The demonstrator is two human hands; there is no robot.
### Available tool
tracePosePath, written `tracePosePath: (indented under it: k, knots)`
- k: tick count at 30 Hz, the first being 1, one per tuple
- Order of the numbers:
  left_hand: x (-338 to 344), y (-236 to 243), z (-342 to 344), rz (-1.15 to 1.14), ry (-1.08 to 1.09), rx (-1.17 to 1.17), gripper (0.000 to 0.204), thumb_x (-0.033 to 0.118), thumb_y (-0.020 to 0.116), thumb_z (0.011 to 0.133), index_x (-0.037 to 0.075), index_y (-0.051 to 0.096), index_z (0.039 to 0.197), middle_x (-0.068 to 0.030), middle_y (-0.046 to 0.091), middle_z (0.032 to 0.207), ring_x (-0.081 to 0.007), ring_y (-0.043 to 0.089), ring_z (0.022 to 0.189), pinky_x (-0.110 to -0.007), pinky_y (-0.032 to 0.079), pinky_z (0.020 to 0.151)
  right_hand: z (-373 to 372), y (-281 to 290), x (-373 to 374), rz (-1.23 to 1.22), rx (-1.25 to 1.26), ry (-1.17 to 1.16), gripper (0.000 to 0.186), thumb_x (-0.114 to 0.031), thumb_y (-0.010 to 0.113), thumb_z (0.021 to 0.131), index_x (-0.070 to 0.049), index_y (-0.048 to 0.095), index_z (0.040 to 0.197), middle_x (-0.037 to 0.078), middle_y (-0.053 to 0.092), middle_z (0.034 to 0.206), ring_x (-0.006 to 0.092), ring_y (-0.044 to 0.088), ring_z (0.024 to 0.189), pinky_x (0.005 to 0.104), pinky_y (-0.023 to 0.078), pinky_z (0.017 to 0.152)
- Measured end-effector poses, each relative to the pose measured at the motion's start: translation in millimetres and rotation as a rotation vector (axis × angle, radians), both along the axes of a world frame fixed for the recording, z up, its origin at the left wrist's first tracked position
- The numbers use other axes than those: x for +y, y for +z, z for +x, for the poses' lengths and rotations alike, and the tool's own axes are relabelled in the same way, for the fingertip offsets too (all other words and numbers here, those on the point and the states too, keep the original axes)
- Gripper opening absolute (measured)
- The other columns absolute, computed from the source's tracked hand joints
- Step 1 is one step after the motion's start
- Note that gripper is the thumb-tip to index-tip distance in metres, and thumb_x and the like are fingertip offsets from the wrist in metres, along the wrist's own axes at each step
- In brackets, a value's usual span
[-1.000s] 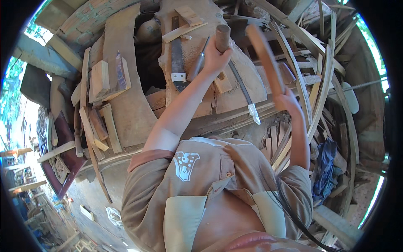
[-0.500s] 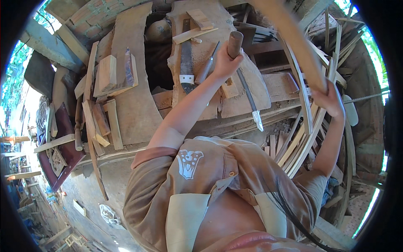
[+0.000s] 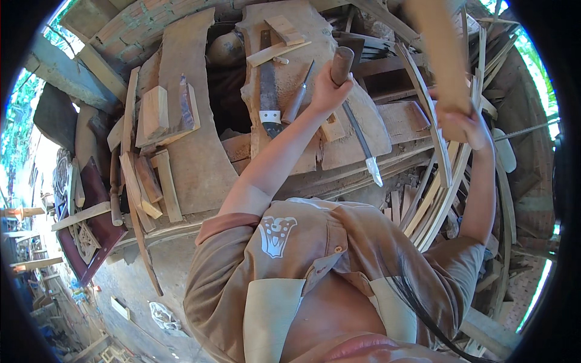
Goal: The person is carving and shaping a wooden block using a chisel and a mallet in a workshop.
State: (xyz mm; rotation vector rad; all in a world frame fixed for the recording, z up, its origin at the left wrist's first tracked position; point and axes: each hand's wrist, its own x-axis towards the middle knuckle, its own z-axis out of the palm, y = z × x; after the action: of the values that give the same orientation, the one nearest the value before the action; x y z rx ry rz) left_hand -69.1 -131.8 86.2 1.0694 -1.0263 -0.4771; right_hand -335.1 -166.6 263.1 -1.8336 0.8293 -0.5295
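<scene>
My left hand point(image 3: 330, 92) is closed round a thick, round wooden handle point(image 3: 343, 57) standing upright over the thick plank point(image 3: 372, 133); any blade below my fist is hidden. At the right, my right hand point(image 3: 466, 126) grips the narrow end of a pale wooden club point(image 3: 445, 54), raised and blurred by motion, its far end cut off at the top. Near my left forearm lie a broad-bladed knife point(image 3: 268, 91) with a white collar and a slim tool with a wooden handle point(image 3: 294, 104). A dark metal bar point(image 3: 357, 133) with a silver-wrapped end lies right of my left hand.
Wood blocks point(image 3: 155, 109) lie on another plank point(image 3: 196, 145) at the left, across a dark gap. Scrap pieces point(image 3: 287, 29) rest at the far end. Long curved strips point(image 3: 433, 115) lean beside my right arm. A dark red panel point(image 3: 91, 233) stands at lower left.
The club in my right hand has swung rightward, from a leftward slant to nearly upright. My right hand has shifted a little; my left hand keeps its hold on the handle.
</scene>
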Motion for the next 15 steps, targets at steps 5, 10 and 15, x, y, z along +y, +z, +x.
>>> tracePosePath:
  k: [5, 10, 15]
  knots:
    - [1, 1, 2, 0.020, -0.046, 0.065, 0.018, 0.006, 0.060, 0.066, 0.002, 0.050, 0.081, -0.0061, 0.054, 0.069, -0.0146, 0.052, 0.065, -0.029, 0.043, 0.062, -4, 2, -12, -0.345, 0.699, -0.050, 0.062, -0.027, 0.068, 0.067, 0.006, 0.045, 0.114, 0.014, 0.054, 0.100, 0.0206, 0.053, 0.092, 0.0289, 0.040, 0.085]
    - [1, 5, -4, -0.028, -0.051, 0.023, 0.018, 0.005, 0.060, 0.067, 0.002, 0.050, 0.082, -0.0058, 0.054, 0.070, -0.0133, 0.052, 0.065, -0.028, 0.043, 0.062, 10, 30, 2, 0.084, 0.049, 0.049, 0.060, -0.028, 0.064, 0.067, 0.005, 0.046, 0.114, 0.010, 0.053, 0.097, 0.0196, 0.054, 0.086, 0.0276, 0.043, 0.078]
    - [2, -4, 8, -0.037, -0.037, 0.036, 0.017, 0.004, 0.059, 0.066, 0.002, 0.050, 0.081, -0.0061, 0.053, 0.070, -0.0134, 0.051, 0.066, -0.028, 0.042, 0.063, 11, -10, -20, -0.355, 0.697, 0.016, 0.060, -0.026, 0.067, 0.065, 0.004, 0.045, 0.112, 0.008, 0.055, 0.093, 0.0132, 0.054, 0.080, 0.0261, 0.045, 0.071]
